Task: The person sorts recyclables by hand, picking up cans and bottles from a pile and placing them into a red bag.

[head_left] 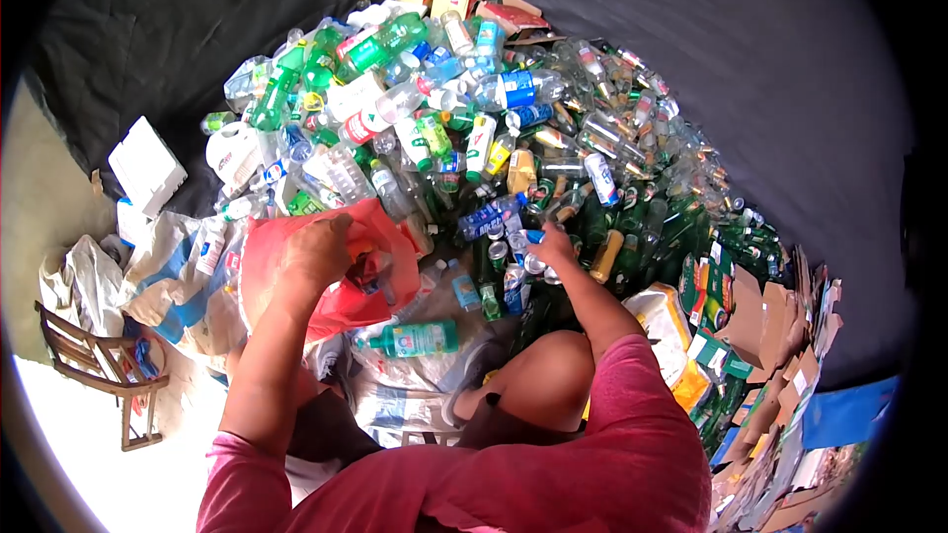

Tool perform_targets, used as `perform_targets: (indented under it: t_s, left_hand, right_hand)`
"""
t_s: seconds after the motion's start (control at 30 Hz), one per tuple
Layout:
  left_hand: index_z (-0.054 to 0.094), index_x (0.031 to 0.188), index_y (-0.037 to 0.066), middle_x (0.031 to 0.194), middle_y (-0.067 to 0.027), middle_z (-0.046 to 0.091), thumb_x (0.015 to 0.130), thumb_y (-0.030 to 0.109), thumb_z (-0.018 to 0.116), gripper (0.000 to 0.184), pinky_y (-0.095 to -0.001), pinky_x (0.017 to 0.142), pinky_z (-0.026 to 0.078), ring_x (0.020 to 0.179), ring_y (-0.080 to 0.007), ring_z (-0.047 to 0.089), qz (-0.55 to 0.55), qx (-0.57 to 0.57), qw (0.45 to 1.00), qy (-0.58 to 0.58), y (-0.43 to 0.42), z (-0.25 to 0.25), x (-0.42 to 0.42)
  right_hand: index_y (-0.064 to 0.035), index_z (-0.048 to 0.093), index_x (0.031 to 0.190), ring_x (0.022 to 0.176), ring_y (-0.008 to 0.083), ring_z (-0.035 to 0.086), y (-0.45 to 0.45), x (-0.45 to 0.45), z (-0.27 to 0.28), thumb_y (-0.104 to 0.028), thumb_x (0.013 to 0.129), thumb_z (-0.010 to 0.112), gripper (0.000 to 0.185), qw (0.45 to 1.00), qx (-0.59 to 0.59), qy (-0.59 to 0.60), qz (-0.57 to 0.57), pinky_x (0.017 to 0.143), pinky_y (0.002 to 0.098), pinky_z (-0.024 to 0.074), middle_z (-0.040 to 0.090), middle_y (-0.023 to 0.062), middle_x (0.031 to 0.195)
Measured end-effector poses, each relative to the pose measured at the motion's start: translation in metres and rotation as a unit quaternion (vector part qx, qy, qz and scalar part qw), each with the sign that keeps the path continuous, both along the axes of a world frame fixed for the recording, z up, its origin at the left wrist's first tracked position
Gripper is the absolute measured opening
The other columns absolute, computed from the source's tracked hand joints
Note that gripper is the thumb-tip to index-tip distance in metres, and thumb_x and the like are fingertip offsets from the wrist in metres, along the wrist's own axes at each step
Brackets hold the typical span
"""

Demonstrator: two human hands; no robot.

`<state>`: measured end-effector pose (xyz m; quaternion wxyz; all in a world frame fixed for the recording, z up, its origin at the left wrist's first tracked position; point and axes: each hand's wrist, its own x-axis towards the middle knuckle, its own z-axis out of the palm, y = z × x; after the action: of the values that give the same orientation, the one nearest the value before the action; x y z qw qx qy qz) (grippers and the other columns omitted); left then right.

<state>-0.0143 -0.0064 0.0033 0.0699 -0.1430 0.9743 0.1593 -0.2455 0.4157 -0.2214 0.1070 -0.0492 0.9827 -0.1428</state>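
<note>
My left hand (321, 249) is closed on the rim of a red plastic bag (276, 281), whose mouth gapes to the right with crumpled pieces inside. Out over the pile, my right hand (555, 246) has its fingers closed around a small blue-and-silver item (534, 236); its exact kind is hard to make out. Close by lie a clear bottle with a blue label (491, 217), several drink cans (498, 251) and green glass bottles (595, 222). A teal bottle (420, 339) rests on its side in front of my legs.
A heap of plastic bottles (385, 123) rises ahead, with glass bottles (681, 227) to its right. Flattened cardboard (765, 321) stands at the right. White woven sacks (173, 286), a foam box (145, 166) and a wooden folding stool (109, 365) are at the left.
</note>
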Motion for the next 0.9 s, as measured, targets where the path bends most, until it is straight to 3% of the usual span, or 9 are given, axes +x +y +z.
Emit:
perform_targets:
  t_s: [0.17, 0.3, 0.37, 0.4, 0.53, 0.6, 0.7, 0.83, 0.9]
  left_hand:
    - [0.067, 0.116, 0.011, 0.106, -0.0151, 0.073, 0.082, 0.048, 0.073, 0.05, -0.0452, 0.083, 0.055, 0.099, -0.034, 0.07, -0.013, 0.01, 1.0, 0.021, -0.005, -0.004, 0.007]
    - [0.066, 0.119, 0.006, 0.099, -0.0158, 0.074, 0.066, 0.042, 0.088, 0.067, -0.0443, 0.08, 0.057, 0.091, -0.0339, 0.072, -0.05, 0.035, 0.998, 0.027, -0.015, -0.013, 0.003]
    - [0.067, 0.122, 0.017, 0.102, -0.0169, 0.074, 0.072, 0.025, 0.081, 0.052, -0.0447, 0.081, 0.056, 0.098, -0.0369, 0.071, -0.036, 0.024, 0.998, 0.037, -0.014, -0.014, 0.005]
    - [0.068, 0.122, 0.017, 0.102, -0.0164, 0.074, 0.073, 0.025, 0.08, 0.05, -0.0446, 0.081, 0.056, 0.098, -0.037, 0.071, -0.028, 0.022, 0.998, 0.057, -0.015, -0.016, 0.007]
    - [0.068, 0.118, 0.015, 0.101, -0.017, 0.074, 0.076, 0.027, 0.077, 0.045, -0.0452, 0.08, 0.056, 0.097, -0.0374, 0.071, -0.027, -0.002, 0.997, 0.078, -0.027, -0.038, 0.001]
    - [0.067, 0.111, 0.012, 0.099, -0.0186, 0.073, 0.078, 0.028, 0.075, 0.038, -0.0458, 0.079, 0.055, 0.096, -0.0385, 0.07, -0.06, 0.017, 0.995, 0.08, -0.029, -0.048, -0.004]
    - [0.067, 0.118, 0.013, 0.108, -0.017, 0.073, 0.078, 0.03, 0.067, 0.043, -0.0451, 0.088, 0.054, 0.104, -0.0369, 0.069, -0.024, -0.003, 0.999, 0.026, -0.014, -0.032, -0.002]
    - [0.068, 0.115, 0.012, 0.107, -0.0179, 0.073, 0.077, 0.029, 0.067, 0.042, -0.0449, 0.088, 0.054, 0.104, -0.0376, 0.069, -0.035, 0.001, 0.998, 0.046, -0.004, -0.026, 0.002]
    - [0.067, 0.116, 0.011, 0.108, -0.0195, 0.072, 0.078, 0.029, 0.067, 0.042, -0.0457, 0.087, 0.054, 0.104, -0.0378, 0.068, -0.048, 0.008, 0.997, 0.052, -0.007, -0.028, 0.0]
  right_hand:
    - [0.0006, 0.066, 0.108, 0.106, 0.0372, 0.068, 0.037, -0.013, -0.01, -0.041, 0.067, 0.081, 0.061, 0.993, -0.053, -0.007, -0.11, 0.092, 0.0435, 0.054, 0.07, 0.0239, 0.109]
    - [-0.0041, 0.068, 0.118, 0.108, 0.0361, 0.068, 0.032, 0.001, 0.055, -0.043, 0.07, 0.078, 0.062, 0.989, -0.033, 0.013, -0.143, 0.094, 0.044, 0.0545, 0.071, 0.0217, 0.113]
    - [-0.0011, 0.069, 0.105, 0.074, 0.0303, 0.073, 0.036, -0.017, 0.053, -0.041, 0.073, 0.082, 0.053, 0.974, -0.166, 0.005, -0.151, 0.062, 0.0472, 0.059, 0.072, 0.0167, 0.09]
    - [-0.0013, 0.066, 0.102, 0.073, 0.0264, 0.07, 0.016, -0.001, 0.099, -0.039, 0.075, 0.083, 0.049, 0.928, -0.268, -0.076, -0.245, 0.062, 0.0461, 0.0595, 0.069, 0.0142, 0.087]
    - [-0.0021, 0.06, 0.117, 0.081, 0.0249, 0.066, -0.035, 0.023, 0.142, -0.039, 0.08, 0.082, 0.056, 0.843, -0.493, -0.112, -0.184, 0.072, 0.0499, 0.0612, 0.065, 0.012, 0.097]
    - [-0.0016, 0.06, 0.121, 0.073, 0.0192, 0.065, -0.063, 0.063, 0.185, -0.039, 0.082, 0.081, 0.058, 0.851, -0.49, -0.116, -0.151, 0.062, 0.0402, 0.0612, 0.066, 0.0096, 0.095]
    - [-0.0019, 0.064, 0.121, 0.074, 0.0222, 0.07, -0.082, 0.08, 0.161, -0.042, 0.078, 0.081, 0.062, 0.873, -0.454, -0.146, -0.104, 0.056, 0.0355, 0.0601, 0.07, 0.0113, 0.096]
    - [-0.0026, 0.06, 0.127, 0.07, 0.0198, 0.068, -0.095, 0.127, 0.202, -0.045, 0.075, 0.079, 0.07, 0.954, -0.295, -0.056, -0.006, 0.06, 0.0343, 0.0562, 0.071, 0.0141, 0.099]
    - [-0.0019, 0.06, 0.128, 0.087, 0.0275, 0.072, -0.098, 0.135, 0.218, -0.047, 0.075, 0.076, 0.072, 0.964, -0.255, -0.075, -0.006, 0.077, 0.0367, 0.0565, 0.07, 0.0205, 0.11]
